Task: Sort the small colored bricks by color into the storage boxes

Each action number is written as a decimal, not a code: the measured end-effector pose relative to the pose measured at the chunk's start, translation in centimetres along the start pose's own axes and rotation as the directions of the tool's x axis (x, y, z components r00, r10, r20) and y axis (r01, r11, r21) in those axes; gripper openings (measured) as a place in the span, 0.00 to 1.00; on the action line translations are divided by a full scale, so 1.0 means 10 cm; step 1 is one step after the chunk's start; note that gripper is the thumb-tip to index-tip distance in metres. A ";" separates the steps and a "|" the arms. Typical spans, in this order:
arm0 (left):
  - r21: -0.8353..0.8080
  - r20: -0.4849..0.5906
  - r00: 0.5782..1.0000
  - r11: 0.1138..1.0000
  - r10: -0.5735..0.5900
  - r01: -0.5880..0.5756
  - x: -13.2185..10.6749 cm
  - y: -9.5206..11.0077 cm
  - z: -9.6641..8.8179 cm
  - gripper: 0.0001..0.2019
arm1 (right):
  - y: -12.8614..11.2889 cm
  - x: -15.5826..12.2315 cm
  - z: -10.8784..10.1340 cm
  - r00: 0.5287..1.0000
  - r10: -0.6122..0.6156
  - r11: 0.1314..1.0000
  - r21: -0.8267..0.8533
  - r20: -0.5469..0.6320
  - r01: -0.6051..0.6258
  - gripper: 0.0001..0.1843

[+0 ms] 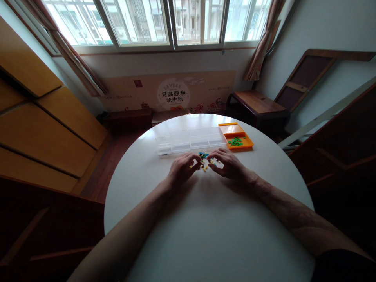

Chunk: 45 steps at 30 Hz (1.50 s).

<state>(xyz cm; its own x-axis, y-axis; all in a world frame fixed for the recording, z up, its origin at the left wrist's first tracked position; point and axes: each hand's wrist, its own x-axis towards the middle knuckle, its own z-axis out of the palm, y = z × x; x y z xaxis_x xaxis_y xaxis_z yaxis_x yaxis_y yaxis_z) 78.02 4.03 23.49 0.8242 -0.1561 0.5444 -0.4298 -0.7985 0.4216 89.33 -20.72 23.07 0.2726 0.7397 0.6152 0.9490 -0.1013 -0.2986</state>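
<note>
A loose pile of small coloured pieces, blue, yellow and dark among them, lies on the white round table. My left hand rests at the pile's left side, its fingers curled and the thumb a little apart from the index finger. Across from it, my right hand curves over the right side, thumb and fingertips apart. I see nothing held in either hand, though the fingers hide some pieces. Just behind the hands is a clear plastic compartment box. To its right, an orange tray holds several green pieces.
The table's rounded edge curves around on both sides. Beyond it stand a wooden stool-like seat at the back right and wooden cabinets on the left. A printed banner hangs below the window.
</note>
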 end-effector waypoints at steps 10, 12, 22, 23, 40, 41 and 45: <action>-0.252 0.002 0.999 0.966 0.052 -0.050 0.01 0.07 0.09 0.08 | 0.09 -0.02 0.03 0.997 -0.063 0.998 0.029 0.037 0.062 0.07; -0.285 -0.016 0.999 0.957 0.049 -0.051 0.02 0.08 0.10 0.07 | 0.10 -0.02 0.03 0.997 -0.071 0.997 0.024 0.036 0.070 0.06; -0.354 0.017 0.998 0.934 -0.053 0.055 0.01 0.13 0.05 0.10 | 0.02 0.01 -0.02 0.997 -0.052 0.997 0.056 0.051 0.049 0.05; -0.349 0.020 0.998 0.935 -0.055 0.058 0.01 0.13 0.05 0.10 | 0.00 0.01 -0.03 0.997 -0.051 0.997 0.066 0.056 0.048 0.05; 0.110 0.008 1.000 0.994 -0.030 0.029 -0.02 -0.04 -0.04 0.05 | 0.41 -0.09 -0.20 0.776 0.401 0.886 -0.010 -0.487 -0.464 0.11; 0.113 0.016 0.999 0.993 -0.030 0.028 -0.03 -0.06 -0.03 0.05 | 0.48 -0.12 -0.22 0.730 0.436 0.857 -0.004 -0.526 -0.515 0.11; 0.124 0.064 0.998 0.992 0.008 -0.016 -0.03 -0.10 -0.01 0.08 | 0.76 -0.24 -0.26 0.594 0.510 0.766 0.013 -0.622 -0.643 0.13</action>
<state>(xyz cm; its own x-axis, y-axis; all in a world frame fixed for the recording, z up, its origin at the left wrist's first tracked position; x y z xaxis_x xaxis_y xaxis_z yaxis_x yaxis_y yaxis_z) 78.20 4.88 22.97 0.8428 -0.1997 0.4999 -0.3936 -0.8620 0.3194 96.26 -24.97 21.20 0.7443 -0.0258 0.6673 0.5491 -0.5451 -0.6335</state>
